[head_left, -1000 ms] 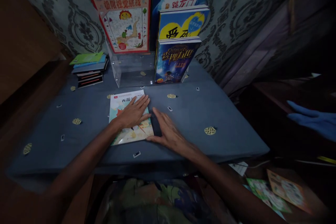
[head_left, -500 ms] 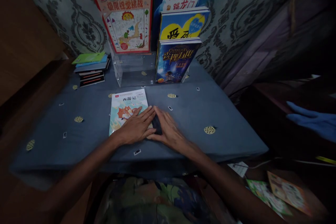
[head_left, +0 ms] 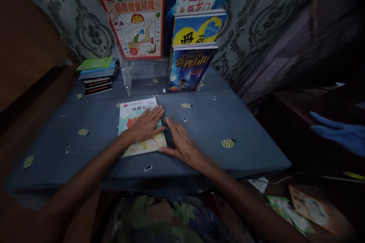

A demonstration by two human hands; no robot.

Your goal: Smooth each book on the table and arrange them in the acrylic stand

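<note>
A thin paperback book [head_left: 134, 112] with a white and pale blue cover and an orange-red picture lies flat near the table's front. My left hand [head_left: 146, 124] rests open on its cover, fingers stretched toward the upper right corner and hiding part of the picture. Just right of the book, my right hand [head_left: 184, 144] lies with its fingers out and thumb apart, the thumb tip at the book's lower right corner. Nothing is gripped in either hand.
Behind the book stands a clear acrylic rack [head_left: 145, 85] holding a large red-bordered book [head_left: 137, 19] and a dark blue book [head_left: 191, 68]. A book stack [head_left: 98, 72] sits at left. Blue gloved fingers [head_left: 339, 131] show at right; booklets [head_left: 313, 207] lie below.
My left hand has slid up across the cover, away from my right hand, uncovering the book's lower part. My right hand has stayed beside the book's right edge.
</note>
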